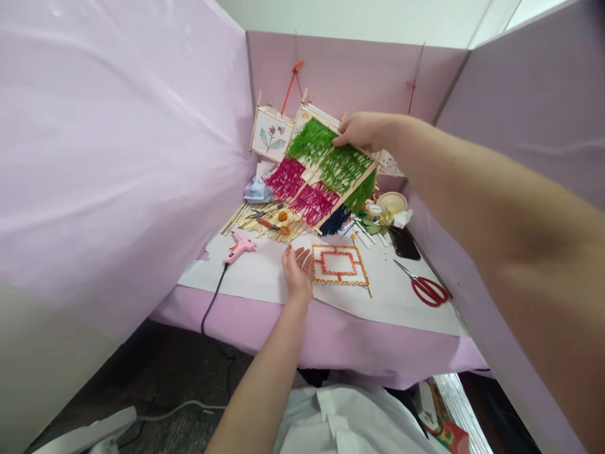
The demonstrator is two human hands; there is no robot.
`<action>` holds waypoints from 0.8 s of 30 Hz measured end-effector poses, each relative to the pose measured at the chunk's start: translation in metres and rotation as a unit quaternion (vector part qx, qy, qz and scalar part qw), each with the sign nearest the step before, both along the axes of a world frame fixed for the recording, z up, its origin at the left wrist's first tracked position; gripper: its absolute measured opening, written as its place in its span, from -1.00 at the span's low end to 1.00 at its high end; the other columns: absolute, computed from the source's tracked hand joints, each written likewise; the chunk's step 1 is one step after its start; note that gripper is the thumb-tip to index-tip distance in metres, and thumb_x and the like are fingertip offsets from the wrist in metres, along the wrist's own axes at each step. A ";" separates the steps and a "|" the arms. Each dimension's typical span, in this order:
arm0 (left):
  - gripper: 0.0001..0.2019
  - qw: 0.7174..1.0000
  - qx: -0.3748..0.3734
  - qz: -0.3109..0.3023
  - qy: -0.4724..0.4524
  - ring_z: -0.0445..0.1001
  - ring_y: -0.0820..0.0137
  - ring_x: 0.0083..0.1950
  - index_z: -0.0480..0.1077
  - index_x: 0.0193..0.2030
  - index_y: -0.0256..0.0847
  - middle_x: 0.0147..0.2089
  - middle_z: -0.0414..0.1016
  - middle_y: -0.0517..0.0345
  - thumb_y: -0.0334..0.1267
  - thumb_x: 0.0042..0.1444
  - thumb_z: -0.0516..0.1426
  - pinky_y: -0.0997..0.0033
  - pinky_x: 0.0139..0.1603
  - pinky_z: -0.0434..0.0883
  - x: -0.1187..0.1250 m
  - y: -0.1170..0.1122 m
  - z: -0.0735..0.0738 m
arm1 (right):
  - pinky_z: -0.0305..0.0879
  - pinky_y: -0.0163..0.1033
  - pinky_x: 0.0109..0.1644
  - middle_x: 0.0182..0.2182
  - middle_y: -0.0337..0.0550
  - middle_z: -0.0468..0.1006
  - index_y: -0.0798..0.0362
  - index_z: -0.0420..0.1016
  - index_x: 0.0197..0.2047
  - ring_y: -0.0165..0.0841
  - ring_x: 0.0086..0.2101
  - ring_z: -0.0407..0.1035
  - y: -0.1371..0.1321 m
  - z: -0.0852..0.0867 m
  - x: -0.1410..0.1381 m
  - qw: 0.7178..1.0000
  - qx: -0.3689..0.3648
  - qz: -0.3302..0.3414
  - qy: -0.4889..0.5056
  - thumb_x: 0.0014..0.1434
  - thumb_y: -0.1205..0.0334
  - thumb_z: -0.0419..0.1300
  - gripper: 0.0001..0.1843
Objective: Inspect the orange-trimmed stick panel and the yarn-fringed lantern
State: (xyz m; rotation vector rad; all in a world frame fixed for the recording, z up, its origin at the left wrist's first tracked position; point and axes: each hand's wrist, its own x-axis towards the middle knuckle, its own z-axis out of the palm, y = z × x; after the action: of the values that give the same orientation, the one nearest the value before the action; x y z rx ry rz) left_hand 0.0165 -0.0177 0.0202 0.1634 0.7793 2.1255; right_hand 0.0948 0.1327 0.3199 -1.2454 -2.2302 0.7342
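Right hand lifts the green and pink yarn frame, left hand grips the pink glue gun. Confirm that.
Wrong: the left hand is not gripping the pink glue gun; the head view shows it open over the white paper, apart from the gun. The right hand does lift the green and pink yarn frame.

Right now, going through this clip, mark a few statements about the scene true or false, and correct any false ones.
The right hand holds up a stick frame woven with green and magenta yarn: true.
The left hand grips the pink glue gun: false; it lies open on the paper, apart from the gun.
The scissors have blue handles: false; they are red.
An orange-trimmed stick frame lies beside the left hand: true.
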 end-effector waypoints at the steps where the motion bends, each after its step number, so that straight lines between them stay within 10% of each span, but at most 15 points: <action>1: -0.73 1.000 -0.014 0.006 -0.005 0.53 0.38 -0.13 0.32 0.03 -0.11 -0.13 0.44 0.08 -0.12 0.22 0.12 0.34 -0.05 0.45 -0.002 0.000 0.000 | 0.36 -0.14 -0.07 -0.22 -0.07 0.61 0.43 0.43 -0.13 -0.43 -0.29 0.49 0.006 0.005 0.008 1.000 -0.016 0.017 0.003 0.25 0.37 0.15 -0.77; 9: -0.81 0.999 -0.032 -0.008 0.014 0.51 0.44 -0.29 0.32 -0.07 -0.17 -0.25 0.42 0.15 -0.23 0.18 0.10 0.41 -0.20 0.46 -0.002 -0.003 0.002 | 0.25 -0.24 0.02 -0.14 -0.06 0.60 0.42 0.45 -0.08 -0.55 -0.29 0.44 0.021 0.019 0.040 0.990 0.055 0.113 -0.070 0.20 0.23 0.15 -0.63; 24: -0.83 0.998 -0.018 -0.049 -0.019 0.52 0.40 -0.27 0.33 -0.10 -0.18 -0.27 0.42 0.11 -0.30 0.15 0.13 0.39 -0.17 0.48 -0.005 -0.005 0.005 | 0.26 -0.16 -0.11 -0.33 -0.16 0.57 0.01 0.54 -0.25 -0.27 -0.31 0.40 0.009 -0.026 0.021 0.942 0.226 0.166 -0.186 0.10 0.22 0.25 -0.88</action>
State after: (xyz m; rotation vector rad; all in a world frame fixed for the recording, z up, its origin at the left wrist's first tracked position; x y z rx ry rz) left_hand 0.0114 -0.0226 0.0248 0.1394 0.7706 2.0160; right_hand 0.1161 0.1421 0.2940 -0.8388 -2.7491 0.0686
